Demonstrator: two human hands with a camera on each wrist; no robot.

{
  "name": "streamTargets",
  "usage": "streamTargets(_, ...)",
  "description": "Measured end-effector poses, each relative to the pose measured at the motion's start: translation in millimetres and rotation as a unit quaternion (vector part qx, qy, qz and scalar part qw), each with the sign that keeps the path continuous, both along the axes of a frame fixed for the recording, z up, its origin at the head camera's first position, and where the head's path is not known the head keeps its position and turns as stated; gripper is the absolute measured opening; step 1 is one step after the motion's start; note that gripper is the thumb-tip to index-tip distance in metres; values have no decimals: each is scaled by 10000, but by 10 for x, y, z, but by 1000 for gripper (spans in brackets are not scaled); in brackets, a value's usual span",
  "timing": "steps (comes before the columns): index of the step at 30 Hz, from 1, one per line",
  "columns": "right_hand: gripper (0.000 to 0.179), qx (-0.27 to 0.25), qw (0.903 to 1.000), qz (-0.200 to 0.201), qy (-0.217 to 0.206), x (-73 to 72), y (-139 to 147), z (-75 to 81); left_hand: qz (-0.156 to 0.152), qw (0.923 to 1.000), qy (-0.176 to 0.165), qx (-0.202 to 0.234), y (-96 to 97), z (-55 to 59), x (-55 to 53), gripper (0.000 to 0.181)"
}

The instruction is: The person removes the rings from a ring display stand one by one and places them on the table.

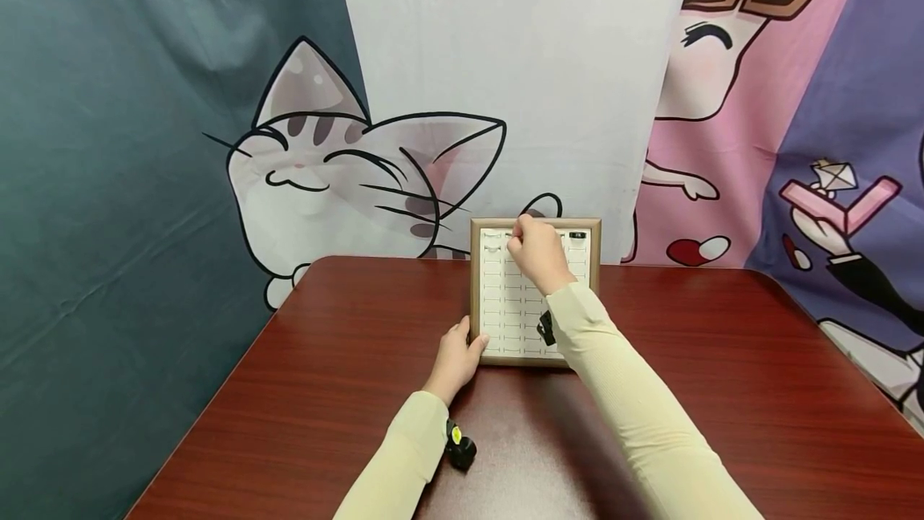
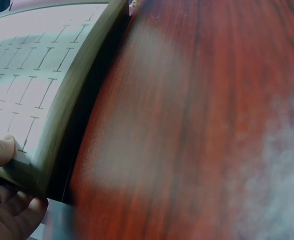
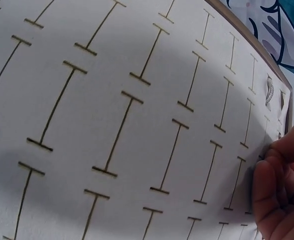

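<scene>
A ring display board (image 1: 512, 327), wood-framed with a white slotted face, stands tilted on the table. My left hand (image 1: 456, 355) grips its lower left corner. In the left wrist view, the thumb (image 2: 2, 151) rests on the white face and the other fingers lie under the frame. My right hand (image 1: 540, 253) is at the upper part of the board, its fingers curled and their tips together at the slots. Anything between those fingertips (image 3: 267, 172) is hidden. A silver ring (image 3: 270, 91) sits in a slot beyond them; a small black piece (image 1: 577, 236) is at the board's upper right.
The dark red table (image 1: 361, 327) extends around the board on both sides. Behind it hangs a cloth backdrop (image 1: 520, 62) with cartoon drawings. A black wrist camera (image 1: 460, 449) is strapped on the left wrist and another (image 1: 546, 328) on the right.
</scene>
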State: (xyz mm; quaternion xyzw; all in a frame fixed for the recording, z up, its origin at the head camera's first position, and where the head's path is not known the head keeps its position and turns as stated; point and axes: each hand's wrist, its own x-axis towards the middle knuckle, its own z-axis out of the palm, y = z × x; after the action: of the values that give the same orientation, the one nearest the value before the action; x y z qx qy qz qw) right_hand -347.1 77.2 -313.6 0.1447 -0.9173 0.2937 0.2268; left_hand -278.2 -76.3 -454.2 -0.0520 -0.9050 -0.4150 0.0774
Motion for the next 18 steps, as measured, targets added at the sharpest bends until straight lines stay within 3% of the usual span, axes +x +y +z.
streamTargets(10, 7, -364, 9988, 316, 96, -11, 68, -50, 19, 9999, -133, 56, 0, -2, 6, 57)
streamTargets(18, 5, -482, 9976, 480, 107, 0, 100, -68, 1, 10000, -2, 37, 1, 12, 13, 56)
